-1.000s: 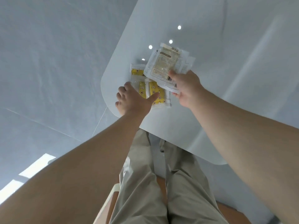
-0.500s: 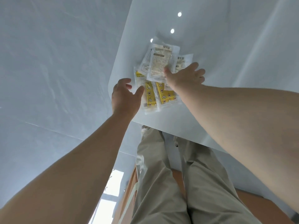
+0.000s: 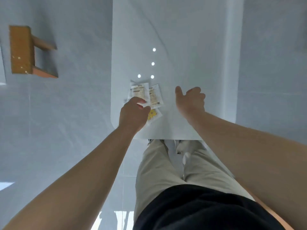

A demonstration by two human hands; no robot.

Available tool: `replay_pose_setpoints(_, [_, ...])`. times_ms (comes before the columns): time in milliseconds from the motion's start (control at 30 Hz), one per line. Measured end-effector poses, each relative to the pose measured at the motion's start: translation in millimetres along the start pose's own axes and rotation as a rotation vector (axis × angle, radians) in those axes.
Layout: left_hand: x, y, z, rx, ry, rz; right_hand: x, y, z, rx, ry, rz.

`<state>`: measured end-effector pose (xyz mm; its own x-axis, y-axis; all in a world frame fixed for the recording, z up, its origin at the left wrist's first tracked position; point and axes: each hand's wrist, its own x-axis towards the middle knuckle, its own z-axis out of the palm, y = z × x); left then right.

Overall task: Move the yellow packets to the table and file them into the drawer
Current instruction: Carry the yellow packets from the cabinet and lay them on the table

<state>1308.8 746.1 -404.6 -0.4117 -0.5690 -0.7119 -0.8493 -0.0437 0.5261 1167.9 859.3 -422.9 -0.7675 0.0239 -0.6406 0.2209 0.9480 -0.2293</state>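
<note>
A small pile of packets lies near the front left corner of the white table (image 3: 182,39). Two pale beige-printed packets (image 3: 154,97) sit on top, and one yellow packet (image 3: 153,115) sticks out toward me. My left hand (image 3: 133,113) hovers over the pile with its fingers curled, fingertips at the beige packets and thumb beside the yellow one. It hides much of the pile, so I cannot see whether it grips anything. My right hand (image 3: 191,100) is off to the right above bare tabletop, holding nothing, with loosely bent fingers. No drawer is in view.
A wooden stool (image 3: 21,50) stands on the grey floor at the far left. The table's front edge (image 3: 166,138) runs just above my legs in beige trousers (image 3: 157,166). Ceiling lights reflect as bright spots (image 3: 152,63) behind the pile.
My right hand has let go of the beige packets and pulled away to the right. My left hand has moved up onto the pile. The view has swung to face the table squarely.
</note>
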Motion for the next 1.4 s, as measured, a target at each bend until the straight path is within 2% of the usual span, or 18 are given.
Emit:
replay_pose_setpoints(133, [-49.4, 81.0, -5.6, 0.103, -0.087, 0.152, -23.8, 32.1, -82.0, 0.298, 0.019, 0.051])
replay_pose_setpoints(267, [-87.6, 155.8, 20.3, 0.199, -0.126, 0.33, -26.0, 81.5, -149.1, 0.514, 0.046, 0.147])
replay_pose_setpoints(400, [-122.7, 216.7, 80.2, 0.283, -0.217, 0.467, -22.1, 148.8, -203.1, 0.661, 0.127, 0.251])
replay_pose_setpoints(600, [-179.8, 290.8, 211.2, 0.396, -0.362, 0.602, -3.1, 269.8, -285.8, 0.936, 0.194, 0.396])
replay_pose_setpoints(867, [-250.9, 365.0, 418.2, 0.356, -0.475, 0.549, 57.0, 422.5, -391.3, 1.14, 0.175, 0.448])
replay_pose_setpoints(1033, [-291.6, 416.1, 509.3, 0.388, -0.532, 0.527, 88.3, 493.0, -466.1, 1.185, 0.205, 0.462])
replay_pose_setpoints(1233, [-297.9, 496.8, 575.8, 0.403, -0.523, 0.553, 144.4, 528.5, -538.8, 1.288, 0.206, 0.465])
replay_pose_setpoints(1400, [-268.5, 570.9, 615.0, 0.369, -0.518, 0.563, 201.5, 528.2, -589.0, 1.33, 0.21, 0.468])
